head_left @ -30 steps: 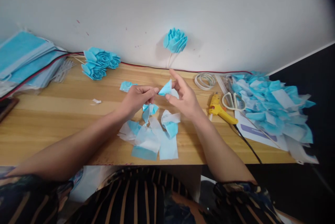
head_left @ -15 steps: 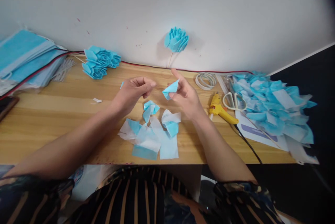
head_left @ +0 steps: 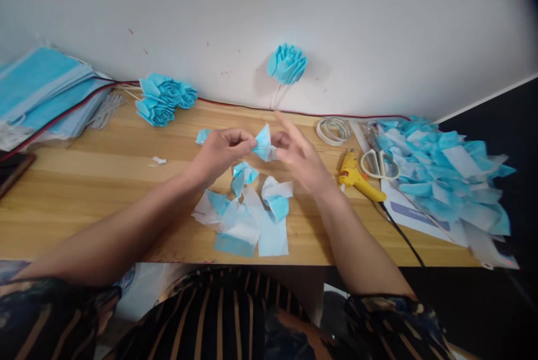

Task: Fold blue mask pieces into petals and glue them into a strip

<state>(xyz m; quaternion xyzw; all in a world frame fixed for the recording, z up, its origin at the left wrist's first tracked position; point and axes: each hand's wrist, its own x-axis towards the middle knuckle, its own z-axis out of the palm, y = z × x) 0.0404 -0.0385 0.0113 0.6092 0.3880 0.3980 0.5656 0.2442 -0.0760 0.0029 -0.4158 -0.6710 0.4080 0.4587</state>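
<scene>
Blue scraps (head_left: 237, 222) on wooden table (head_left: 75, 180)

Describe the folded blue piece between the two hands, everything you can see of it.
The folded blue piece is small, light blue with a whitish part at its lower right, and looks like thin, soft, cloth-like sheet. It tapers to a point at the top. The left hand pinches its left side between thumb and fingers; the right hand is at its right edge, though blur hides how firmly it grips. The piece is held up over the wooden table.
</scene>
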